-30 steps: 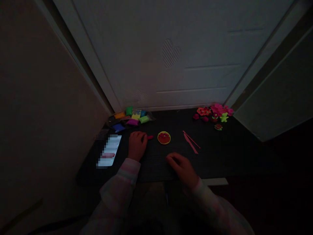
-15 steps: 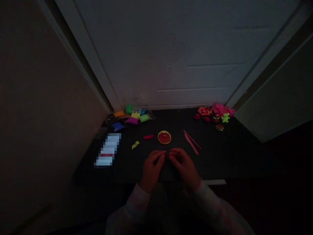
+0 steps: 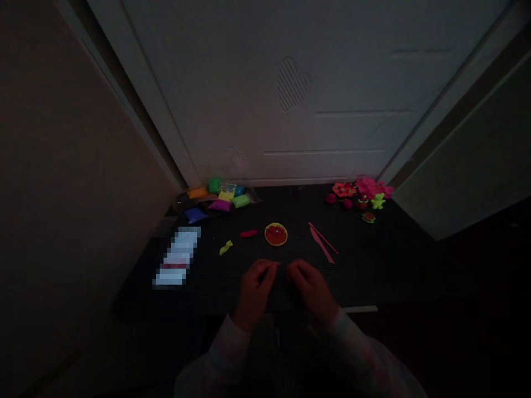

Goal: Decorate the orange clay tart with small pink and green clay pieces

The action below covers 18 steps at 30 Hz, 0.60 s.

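Note:
My left hand [image 3: 255,290] is over the front of the dark table, thumb and fingers pinched together. Facing it a short gap away, my right hand [image 3: 311,287] has its fingers curled against the thumb. Whatever small bit either pinch holds is too dark to make out. Beyond my hands lies a round clay piece [image 3: 276,236], red-brown with a yellow rim and red bits on top. To its left are a red clay roll [image 3: 248,234] and a twisted yellow clay strip [image 3: 226,247]. A pink plastic knife [image 3: 322,246] and a thin pink stick [image 3: 326,239] rest to its right.
Coloured clay packets [image 3: 219,205] are heaped at the back left of the table [image 3: 373,271]. A blurred-out bright phone-like slab [image 3: 178,257] lies at the left. Small clay figures and flowers [image 3: 365,190] stand back right, near a little clay burger [image 3: 368,217]. A white door [image 3: 332,72] rises behind.
My hands have drawn slightly farther apart, and the right fingers have curled in more. The whole view has shifted a little; the things on the table stay in place.

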Motion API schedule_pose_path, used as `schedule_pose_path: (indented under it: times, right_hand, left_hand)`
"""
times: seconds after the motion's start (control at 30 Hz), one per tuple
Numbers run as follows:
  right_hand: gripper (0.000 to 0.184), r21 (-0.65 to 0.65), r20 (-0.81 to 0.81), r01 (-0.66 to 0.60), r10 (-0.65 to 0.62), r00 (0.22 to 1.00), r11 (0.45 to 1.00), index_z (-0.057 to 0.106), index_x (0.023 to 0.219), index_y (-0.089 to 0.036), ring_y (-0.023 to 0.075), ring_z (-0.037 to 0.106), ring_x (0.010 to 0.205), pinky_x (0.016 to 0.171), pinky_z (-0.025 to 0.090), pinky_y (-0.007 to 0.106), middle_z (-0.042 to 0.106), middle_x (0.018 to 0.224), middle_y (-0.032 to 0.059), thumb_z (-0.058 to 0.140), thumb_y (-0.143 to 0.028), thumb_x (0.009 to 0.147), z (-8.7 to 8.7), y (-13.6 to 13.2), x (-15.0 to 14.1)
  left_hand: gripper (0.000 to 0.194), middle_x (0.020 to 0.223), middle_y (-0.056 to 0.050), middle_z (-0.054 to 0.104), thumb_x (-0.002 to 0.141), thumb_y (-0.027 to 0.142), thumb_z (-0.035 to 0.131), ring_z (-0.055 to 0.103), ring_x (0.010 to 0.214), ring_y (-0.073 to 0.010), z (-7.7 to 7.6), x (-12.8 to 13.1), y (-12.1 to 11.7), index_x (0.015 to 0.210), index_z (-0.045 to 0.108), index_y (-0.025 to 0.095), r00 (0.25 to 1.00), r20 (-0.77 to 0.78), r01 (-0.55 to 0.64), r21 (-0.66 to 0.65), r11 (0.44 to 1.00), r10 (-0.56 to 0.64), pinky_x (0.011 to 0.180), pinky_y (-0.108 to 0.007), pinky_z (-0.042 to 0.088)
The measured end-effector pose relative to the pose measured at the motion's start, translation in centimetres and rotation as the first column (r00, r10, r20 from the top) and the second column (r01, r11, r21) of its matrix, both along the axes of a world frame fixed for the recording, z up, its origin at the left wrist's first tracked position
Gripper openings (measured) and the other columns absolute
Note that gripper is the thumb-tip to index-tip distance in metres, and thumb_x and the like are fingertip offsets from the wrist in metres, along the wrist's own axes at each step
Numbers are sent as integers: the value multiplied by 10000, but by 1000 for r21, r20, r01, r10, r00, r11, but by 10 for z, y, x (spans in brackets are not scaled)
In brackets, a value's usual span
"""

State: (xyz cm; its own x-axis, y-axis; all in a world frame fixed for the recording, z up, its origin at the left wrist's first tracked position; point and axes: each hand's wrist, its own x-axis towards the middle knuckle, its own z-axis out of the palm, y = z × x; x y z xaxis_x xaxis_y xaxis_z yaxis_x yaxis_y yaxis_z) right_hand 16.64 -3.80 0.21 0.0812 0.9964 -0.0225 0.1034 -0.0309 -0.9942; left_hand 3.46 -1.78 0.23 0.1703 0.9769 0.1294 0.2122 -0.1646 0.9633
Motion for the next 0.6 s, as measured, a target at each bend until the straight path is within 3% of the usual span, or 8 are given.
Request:
schedule_pose_path:
  times: [0.2, 0.4, 0.6]
  right_hand:
    - [174, -7, -2, 25, -25, 1000, 1000, 539, 677, -191, 116, 514, 610, 588, 410, 241, 557, 632, -31, 628, -335, 636, -6, 2, -1]
    - [167, 26, 22, 18, -19, 1000, 999, 614, 834, -206, 153, 574, 811, 772, 418, 289, 649, 835, 21, 529, -310, 736, -7, 3, 1]
    - [140, 56, 32, 28, -30, 999, 998, 609, 802, -206, 152, 566, 788, 749, 421, 286, 630, 791, 16, 524, -297, 737, -5, 3, 1]
  left_hand:
    - [171, 799, -32, 630, 775, 262, 501, 575, 789, -158, 1, 0, -1, 775, 646, 171, 1000, 15, -9, -11, 1000, 9, 739, -269, 432]
    - [172, 795, -30, 632, 773, 270, 503, 574, 769, -157, 0, 1, -1, 758, 644, 174, 1000, 25, -7, -9, 1000, 8, 730, -270, 433]
    - [167, 791, -25, 629, 778, 264, 503, 572, 774, -154, 0, 0, -1, 762, 644, 176, 1000, 25, -5, -8, 1000, 6, 730, -263, 428]
